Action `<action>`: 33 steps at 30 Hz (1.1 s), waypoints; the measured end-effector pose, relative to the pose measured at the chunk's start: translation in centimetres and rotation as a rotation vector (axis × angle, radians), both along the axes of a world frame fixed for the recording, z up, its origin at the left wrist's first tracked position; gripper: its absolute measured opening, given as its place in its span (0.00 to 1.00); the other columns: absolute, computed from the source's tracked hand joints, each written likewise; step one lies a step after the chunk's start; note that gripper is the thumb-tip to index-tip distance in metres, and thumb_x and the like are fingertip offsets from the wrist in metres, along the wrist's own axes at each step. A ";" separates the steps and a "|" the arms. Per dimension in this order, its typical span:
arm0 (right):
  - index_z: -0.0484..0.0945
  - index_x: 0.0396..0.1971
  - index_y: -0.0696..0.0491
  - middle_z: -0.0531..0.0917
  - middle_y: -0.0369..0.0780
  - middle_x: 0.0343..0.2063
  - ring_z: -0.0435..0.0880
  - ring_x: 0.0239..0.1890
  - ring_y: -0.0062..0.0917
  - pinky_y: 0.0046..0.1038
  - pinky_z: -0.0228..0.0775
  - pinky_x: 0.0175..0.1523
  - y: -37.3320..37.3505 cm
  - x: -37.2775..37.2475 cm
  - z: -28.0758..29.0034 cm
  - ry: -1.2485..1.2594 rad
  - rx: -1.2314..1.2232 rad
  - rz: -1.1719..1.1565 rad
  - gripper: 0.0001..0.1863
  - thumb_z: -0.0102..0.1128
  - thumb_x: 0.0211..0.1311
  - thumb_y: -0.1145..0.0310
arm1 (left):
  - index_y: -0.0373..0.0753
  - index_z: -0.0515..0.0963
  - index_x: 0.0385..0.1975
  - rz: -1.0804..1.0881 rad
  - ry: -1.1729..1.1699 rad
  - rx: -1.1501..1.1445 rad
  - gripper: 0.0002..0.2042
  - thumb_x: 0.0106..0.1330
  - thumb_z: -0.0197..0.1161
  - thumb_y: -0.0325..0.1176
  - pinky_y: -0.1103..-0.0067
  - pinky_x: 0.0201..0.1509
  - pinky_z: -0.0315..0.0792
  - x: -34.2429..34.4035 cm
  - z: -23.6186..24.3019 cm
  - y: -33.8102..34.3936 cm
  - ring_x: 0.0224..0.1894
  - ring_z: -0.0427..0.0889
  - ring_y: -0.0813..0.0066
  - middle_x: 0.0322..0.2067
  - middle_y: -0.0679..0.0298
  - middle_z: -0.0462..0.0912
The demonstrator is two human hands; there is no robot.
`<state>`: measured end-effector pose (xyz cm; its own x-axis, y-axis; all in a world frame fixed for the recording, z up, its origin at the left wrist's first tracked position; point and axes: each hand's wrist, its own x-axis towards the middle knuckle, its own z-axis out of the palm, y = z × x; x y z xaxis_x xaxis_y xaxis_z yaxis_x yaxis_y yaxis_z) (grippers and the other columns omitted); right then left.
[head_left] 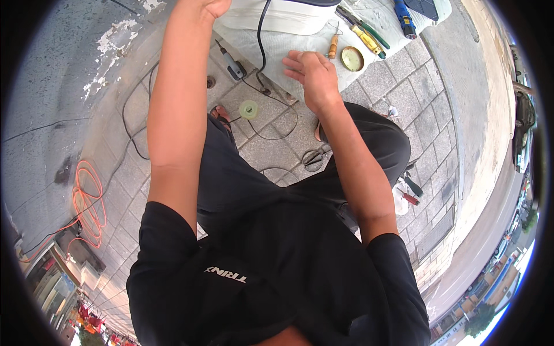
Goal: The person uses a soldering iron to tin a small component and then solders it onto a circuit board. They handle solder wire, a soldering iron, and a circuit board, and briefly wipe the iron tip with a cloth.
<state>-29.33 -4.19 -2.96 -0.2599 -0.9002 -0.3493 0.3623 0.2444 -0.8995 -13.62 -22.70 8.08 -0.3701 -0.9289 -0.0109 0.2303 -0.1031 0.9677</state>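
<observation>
My left hand [216, 8] reaches up to the top edge of the picture, beside a white appliance [277, 16] with a black cord. Its fingers are cut off, so what they do is hidden. Over the near edge of a white cloth [236, 41], my right hand [314, 75] is held with fingers stretched out toward the left and nothing visible in it. Closest to it on the cloth are an awl [333, 47] with a wooden handle and a small round tin [352, 59]. The appliance is only partly in view.
Farther right on the cloth lie a yellow-handled tool [366, 39], green-handled pliers [376, 36] and a blue tool [406, 24]. A grey corded tool [233, 64], a pale green roll [248, 109] and scissors [313, 161] are below. Orange cable [90, 210] coils at left.
</observation>
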 end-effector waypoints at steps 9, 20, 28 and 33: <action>0.82 0.45 0.61 0.88 0.43 0.40 0.89 0.43 0.30 0.31 0.80 0.52 7.1 -1.4 -3.6 0.161 0.285 0.693 0.17 0.60 0.69 0.62 | 0.38 0.82 0.37 -0.035 0.027 -0.019 0.03 0.72 0.64 0.29 0.80 0.29 0.80 0.1 -0.1 -1.2 0.28 0.85 0.77 0.31 0.65 0.87; 0.69 0.64 0.53 0.74 0.47 0.61 0.82 0.57 0.48 0.48 0.78 0.58 2.9 11.2 -27.6 1.144 0.068 1.116 0.31 0.65 0.60 0.71 | 0.36 0.82 0.44 -0.038 0.090 -0.112 0.06 0.73 0.63 0.30 0.82 0.33 0.79 -0.6 0.2 0.9 0.34 0.84 0.78 0.36 0.64 0.87; 0.70 0.64 0.54 0.81 0.44 0.50 0.85 0.49 0.43 0.45 0.77 0.53 2.9 17.3 -34.8 1.310 -0.241 1.151 0.36 0.71 0.52 0.72 | 0.31 0.77 0.59 0.110 0.026 0.027 0.18 0.73 0.65 0.28 0.79 0.31 0.81 -0.8 1.4 2.1 0.42 0.87 0.77 0.45 0.62 0.87; 0.73 0.57 0.57 0.85 0.48 0.44 0.86 0.49 0.42 0.43 0.77 0.53 0.8 14.7 -28.8 1.051 -0.260 1.179 0.29 0.69 0.55 0.67 | 0.31 0.78 0.58 0.134 0.054 0.058 0.18 0.71 0.66 0.28 0.81 0.31 0.81 -0.9 1.6 2.5 0.39 0.85 0.82 0.43 0.65 0.87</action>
